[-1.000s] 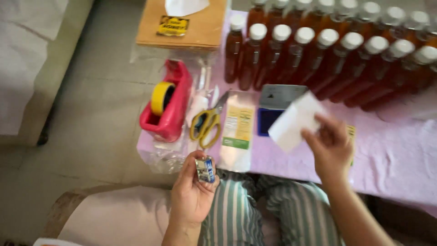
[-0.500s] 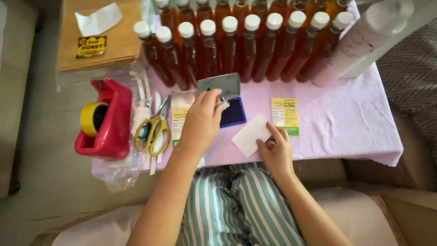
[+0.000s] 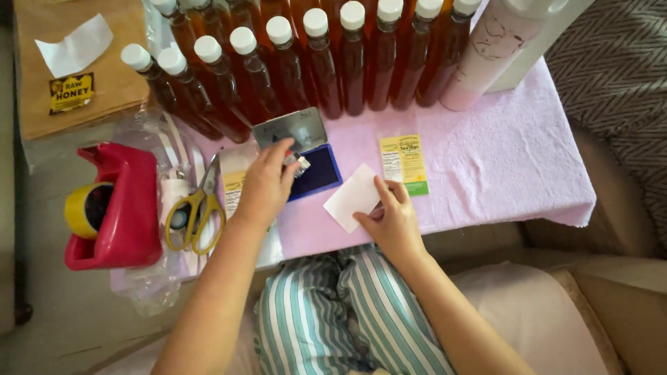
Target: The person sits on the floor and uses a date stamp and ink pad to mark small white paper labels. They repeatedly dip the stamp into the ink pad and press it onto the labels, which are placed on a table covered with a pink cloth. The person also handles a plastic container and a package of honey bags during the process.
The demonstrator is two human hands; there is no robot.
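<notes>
Right now you are inking: your left hand [image 3: 264, 186] pinches a small stamp [image 3: 297, 163] between thumb and forefinger and holds it at the near left edge of the open blue ink pad [image 3: 318, 172], whose metal lid [image 3: 292, 129] stands tilted back behind it. Whether the stamp face is touching the pad cannot be told from this view. Your right hand [image 3: 392, 221] lies flat, fingers [image 3: 386, 192] close together, pinning the near corner of a blank white slip [image 3: 353, 194] to the pink-covered surface [image 3: 500, 167], just right of the pad.

As a judgement, the next move calls for carrying the stamp the short way across to the slip and pressing it down squarely while the right hand keeps the paper from sliding.

Your left forearm runs up from the lower left, wrist bent slightly inward, knuckles up. Your right forearm comes in from the lower right, wrist low against the surface's edge.

A printed yellow label [image 3: 403, 162] lies just beyond the slip, and yellow-handled scissors [image 3: 194, 208] rest left of your left hand.
</notes>
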